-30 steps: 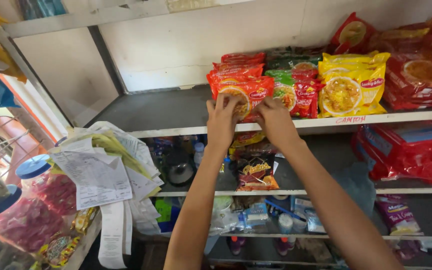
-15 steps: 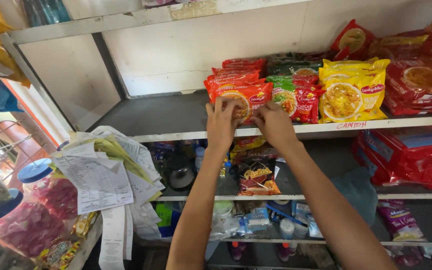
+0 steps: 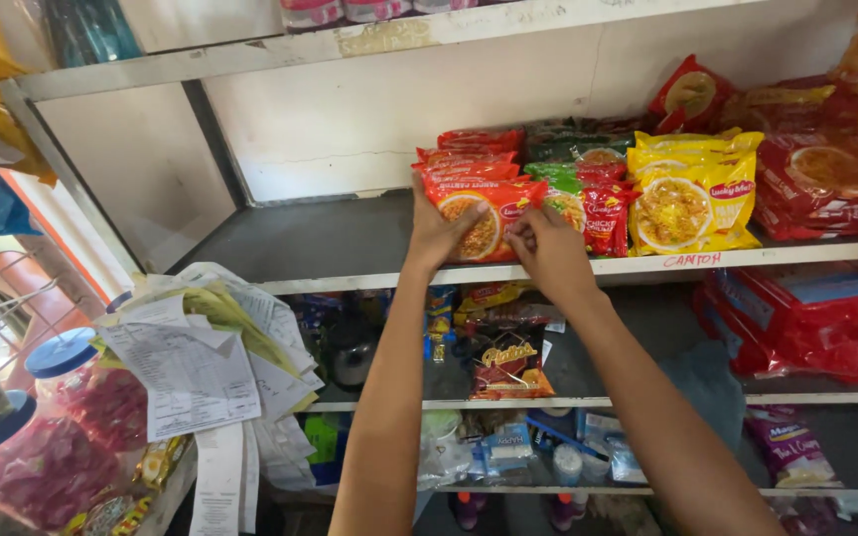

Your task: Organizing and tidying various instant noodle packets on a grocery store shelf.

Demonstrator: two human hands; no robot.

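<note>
While both hands reach up: left hand (image 3: 439, 233) | right hand (image 3: 546, 248) | each grip pinching red packet (image 3: 484, 213) | packet at shelf (image 3: 350, 278) front edge, beside green packet (image 3: 578, 203)

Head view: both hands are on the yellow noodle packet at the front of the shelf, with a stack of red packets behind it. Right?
Not quite. In the head view the left hand and right hand are on an orange-red noodle packet; the yellow packet sits untouched further right.

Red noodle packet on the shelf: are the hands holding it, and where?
Yes. The left hand grips the red noodle packet at its left edge, the right hand at its lower right corner.
</note>
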